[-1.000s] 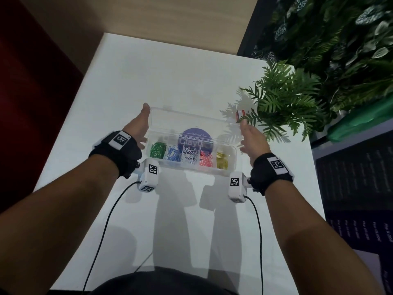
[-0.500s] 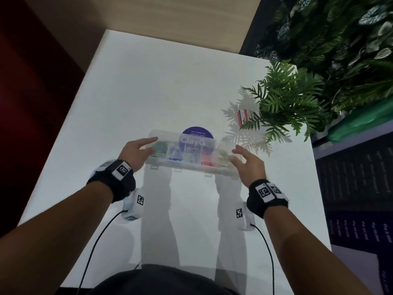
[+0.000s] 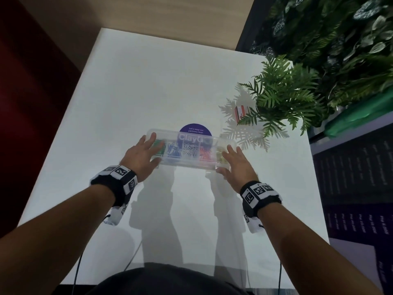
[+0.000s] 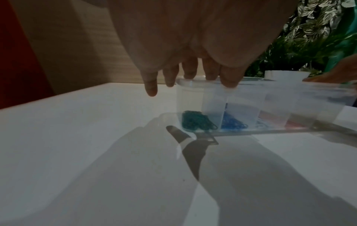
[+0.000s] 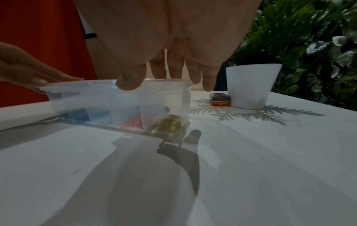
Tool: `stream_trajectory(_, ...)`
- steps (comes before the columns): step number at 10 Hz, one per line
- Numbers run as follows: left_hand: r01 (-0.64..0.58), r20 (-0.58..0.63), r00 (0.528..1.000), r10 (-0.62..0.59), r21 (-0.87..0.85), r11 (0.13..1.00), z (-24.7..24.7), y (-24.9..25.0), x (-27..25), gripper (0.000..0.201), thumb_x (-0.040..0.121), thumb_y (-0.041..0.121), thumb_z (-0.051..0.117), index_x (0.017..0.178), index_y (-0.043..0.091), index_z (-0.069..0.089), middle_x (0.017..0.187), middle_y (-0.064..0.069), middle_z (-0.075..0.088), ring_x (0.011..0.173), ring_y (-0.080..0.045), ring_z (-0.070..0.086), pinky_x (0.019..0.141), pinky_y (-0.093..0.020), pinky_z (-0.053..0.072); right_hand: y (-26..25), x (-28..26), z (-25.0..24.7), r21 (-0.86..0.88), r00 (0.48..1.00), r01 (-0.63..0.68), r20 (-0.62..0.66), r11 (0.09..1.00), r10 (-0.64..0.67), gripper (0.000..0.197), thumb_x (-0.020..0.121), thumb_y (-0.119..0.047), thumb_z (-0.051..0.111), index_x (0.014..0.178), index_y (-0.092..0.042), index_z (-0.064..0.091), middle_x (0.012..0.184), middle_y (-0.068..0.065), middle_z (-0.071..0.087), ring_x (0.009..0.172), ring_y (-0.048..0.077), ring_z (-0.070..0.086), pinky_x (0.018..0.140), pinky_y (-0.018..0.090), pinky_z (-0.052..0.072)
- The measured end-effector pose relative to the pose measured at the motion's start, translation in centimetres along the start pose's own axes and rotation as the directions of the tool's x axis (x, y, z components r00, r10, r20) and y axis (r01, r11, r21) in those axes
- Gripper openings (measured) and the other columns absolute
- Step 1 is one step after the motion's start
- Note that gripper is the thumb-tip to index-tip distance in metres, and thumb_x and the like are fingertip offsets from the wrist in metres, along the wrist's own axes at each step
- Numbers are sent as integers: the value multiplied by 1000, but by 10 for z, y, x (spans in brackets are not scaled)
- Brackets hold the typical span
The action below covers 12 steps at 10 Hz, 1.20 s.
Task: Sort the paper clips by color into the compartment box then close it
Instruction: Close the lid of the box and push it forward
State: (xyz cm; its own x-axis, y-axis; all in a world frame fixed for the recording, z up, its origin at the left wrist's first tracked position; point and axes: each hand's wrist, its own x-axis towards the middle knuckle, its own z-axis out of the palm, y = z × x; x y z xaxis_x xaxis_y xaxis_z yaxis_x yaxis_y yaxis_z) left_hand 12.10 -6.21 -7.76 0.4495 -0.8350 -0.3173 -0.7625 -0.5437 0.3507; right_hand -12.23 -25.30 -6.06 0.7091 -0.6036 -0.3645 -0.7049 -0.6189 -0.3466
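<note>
A: State of the hands?

B: Left hand (image 3: 142, 154) lies flat, fingers straight, on the lid at the left end of the compartment box (image 3: 191, 150). Right hand (image 3: 238, 165) lies flat, fingers straight, on the lid at the right end. Neither grips anything.

A: Box position and contents?

B: The box rests on the white bench (image 3: 148, 92), lid down. Compartments, left to right: green clips (image 4: 197, 122), blue clips (image 4: 231, 124), white clips (image 3: 190, 149), red clips (image 5: 133, 122), yellow clips (image 5: 168, 123).

A: Surroundings?

B: A purple round sticker (image 3: 195, 129) lies behind the box. A small red-and-white carton (image 5: 220, 99) stands just beside a white pot (image 5: 251, 85) holding a fern (image 3: 280, 96).
</note>
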Motion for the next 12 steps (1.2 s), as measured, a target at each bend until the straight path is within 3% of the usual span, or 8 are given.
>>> stream_trajectory(2, 60, -24, 998, -64, -151, 987, 0, 1, -1, 60, 92, 27, 61, 146, 34, 35, 158, 17, 11, 138, -21, 37, 112, -36, 33, -5, 6, 7, -119, 999, -13, -54, 993, 7, 53, 94, -34, 53, 142, -17, 37, 157, 2, 21, 147, 26, 7, 118, 37, 15)
stream_trajectory(5, 40, -73, 996, -45, -63, 997, -2, 9, -1, 54, 92, 22, 59, 143, 25, 41, 159, 4, 20, 115, -34, 50, 99, -41, 42, -12, 9, 18, -327, 997, -19, -78, 945, -7, 41, 99, -27, 41, 138, -18, 38, 156, 6, 23, 145, 35, 12, 115, 40, 21)
stream_trajectory(6, 54, -53, 997, -53, 13, 998, 0, 14, -3, 58, 92, 27, 57, 146, 25, 35, 161, 3, 14, 122, -33, 46, 102, -41, 39, -16, 5, 18, -364, 995, -31, -96, 931, -5, 42, 97, -26, 43, 138, -17, 37, 157, 7, 21, 145, 33, 12, 118, 44, 12)
stream_trajectory(7, 82, -51, 996, -72, 219, 972, 2, 27, -5, 67, 91, 41, 53, 148, 23, 24, 161, -3, 7, 143, -33, 17, 112, -46, 23, -24, 5, 18, -353, 994, -40, -113, 935, 0, 48, 94, -23, 47, 138, -10, 34, 156, 13, 18, 144, 31, 13, 116, 43, 14)
stream_trajectory(8, 122, 46, 990, -134, 203, 972, -1, 40, 4, 83, 90, 40, 53, 151, 15, 4, 161, -9, -8, 147, -31, -7, 114, -48, 21, -30, 14, 10, -260, 996, -59, -78, 964, 40, 58, 92, -25, 50, 141, -5, 27, 157, 15, 12, 145, 32, 10, 117, 41, 15)
stream_trajectory(9, 149, 131, 976, -174, 186, 971, -9, 48, 23, 89, 91, 33, 54, 152, 15, -8, 159, -8, -19, 146, -30, -16, 116, -51, 16, -31, 31, -9, -241, 997, -83, -26, 967, 79, 66, 92, -28, 51, 146, -6, 19, 159, 13, 5, 146, 32, 6, 118, 43, 15)
stream_trajectory(11, 212, 140, 961, -237, 170, 962, -22, 54, 38, 85, 88, 29, 56, 152, 19, 2, 160, -7, -12, 147, -28, -10, 115, -54, 16, -34, 42, -21, -142, 991, -131, 16, 981, 134, 71, 91, -31, 54, 147, -8, 18, 159, 10, 3, 146, 30, 5, 117, 47, 17)
stream_trajectory(12, 203, 46, 977, -206, 59, 977, -26, 52, 28, 82, 87, 26, 58, 152, 28, 8, 161, -7, -7, 148, -28, -1, 116, -50, 18, -33, 37, -22, -37, 989, -131, -80, 991, 128, 66, 90, -41, 55, 143, -10, 29, 158, 9, 11, 145, 29, 13, 116, 45, 21)
